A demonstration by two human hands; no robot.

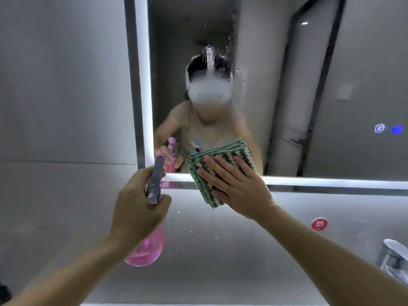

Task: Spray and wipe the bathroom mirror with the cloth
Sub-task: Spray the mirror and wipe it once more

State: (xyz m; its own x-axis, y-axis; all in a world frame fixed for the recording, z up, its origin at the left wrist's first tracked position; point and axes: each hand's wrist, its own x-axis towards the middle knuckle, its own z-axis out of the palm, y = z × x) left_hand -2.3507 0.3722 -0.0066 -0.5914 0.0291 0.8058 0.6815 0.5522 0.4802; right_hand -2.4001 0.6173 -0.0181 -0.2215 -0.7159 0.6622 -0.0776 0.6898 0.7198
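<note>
1. Mirror point(276, 89): wall-mounted, lit strip along its left and bottom edges; droplets and runs of spray sit on the glass in the upper middle.
2. Cloth point(204, 184): green-and-white, folded, pressed flat against the lower part of the mirror and overlapping the lit bottom edge; its lower corner hangs below the frame.
3. Right hand point(238, 186): lies flat on the cloth, fingers straight and spread, palm pushing it against the glass. The grip here is fully open; nothing is curled round the cloth.
4. Left hand point(139, 204): grip closed round the neck of the spray bottle point(146, 248), fingers wrapped below the grey trigger head, which points up toward the mirror's lower left corner.
5. Spray bottle: pink translucent body shows below the left hand, held off the table, just left of the cloth and not touching it.
6. Wall below the mirror: a round red sticker point(319, 223) at right.
7. Chrome tap point(395, 259): at the right edge, well apart from both hands.
8. Two small blue lit icons point(388, 129) glow on the mirror's right side.
</note>
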